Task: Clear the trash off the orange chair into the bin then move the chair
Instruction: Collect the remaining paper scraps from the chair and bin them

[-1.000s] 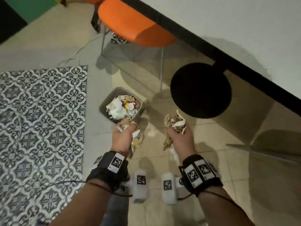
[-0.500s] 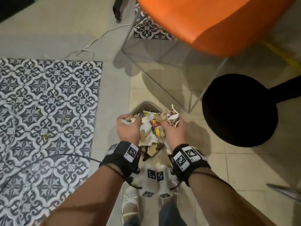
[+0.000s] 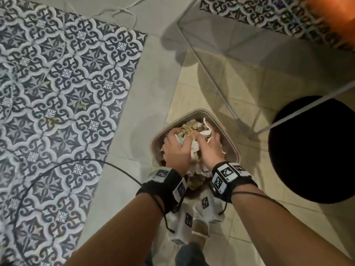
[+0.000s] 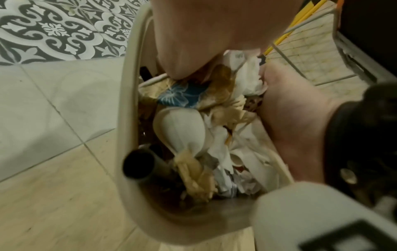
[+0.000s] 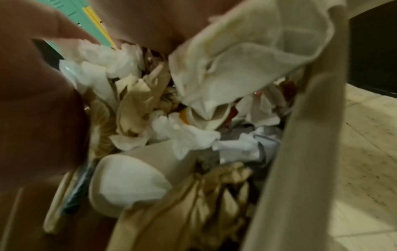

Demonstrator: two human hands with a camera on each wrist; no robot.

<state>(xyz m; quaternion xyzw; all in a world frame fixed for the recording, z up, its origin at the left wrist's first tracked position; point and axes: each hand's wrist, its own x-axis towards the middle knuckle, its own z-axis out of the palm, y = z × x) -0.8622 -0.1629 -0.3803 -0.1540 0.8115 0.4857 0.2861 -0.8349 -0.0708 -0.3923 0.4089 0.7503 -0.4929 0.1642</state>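
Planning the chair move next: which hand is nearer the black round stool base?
Right. The right hand is in the bin on the side toward the black base; the left hand is on the bin's far side, toward the patterned rug.

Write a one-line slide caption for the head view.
Both hands, left and right, press crumpled paper trash into a full bin on the tiled floor.

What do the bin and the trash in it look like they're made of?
The bin looks like smooth, matte beige plastic, judging by its rounded moulded rim. The trash looks mostly paper: creased white tissue, crumpled brown paper, and what seems a paper cup.
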